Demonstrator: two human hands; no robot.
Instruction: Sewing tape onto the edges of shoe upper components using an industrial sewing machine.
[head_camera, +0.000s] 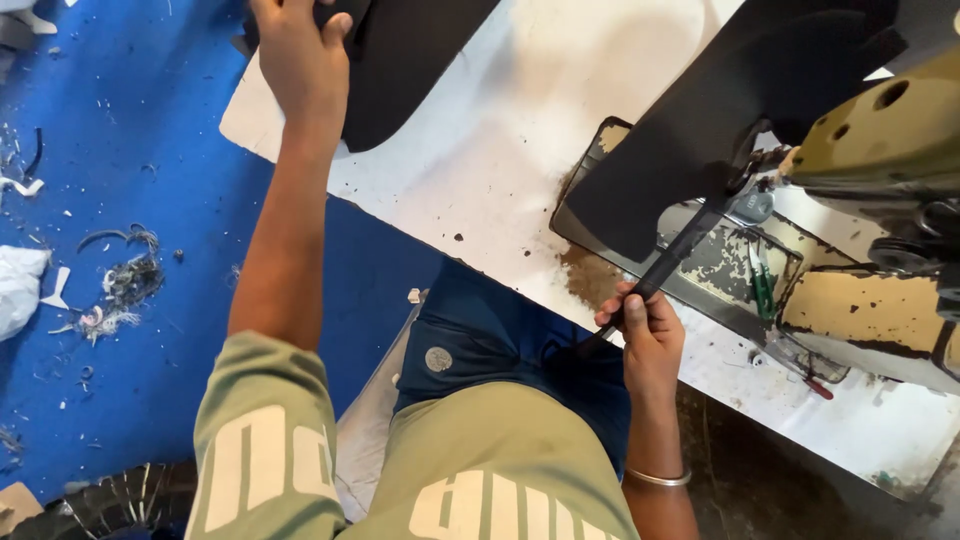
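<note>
Floor (120, 330): blue covering, left half of view, strewn with thread scraps and offcuts.

Worktop (500, 130): white board running diagonally from top centre to lower right, stained and speckled with brown flecks, with a patch of brown dust near its front edge.

Sewing machine (880, 140): olive-yellow body at right, paint chipped; its metal bed plate (720, 265) is set into the worktop, worn and flaking.

Black sheet (720, 110): large dark piece lying over the bed plate and under the machine head, upper right.

Second black piece (410, 70): curved dark panel at top centre, partly on the worktop, its near edge overhanging.

Person: green short-sleeved shirt with pale lettering, dark blue trousers, seated at the worktop's front edge.

Left hand (300, 60): arm stretched forward, grip closed over the near edge of the second black piece, fingers curled on top.

Right hand (645, 335): at the worktop's front edge, grip closed narrowly round the lower end of a black strip (680, 250); the strip runs up and right across the bed plate to the black sheet by the needle area. Metal bangle (658, 479) on the wrist.

Green-handled tool (762, 285): lying on the bed plate, right of the strip.
</note>
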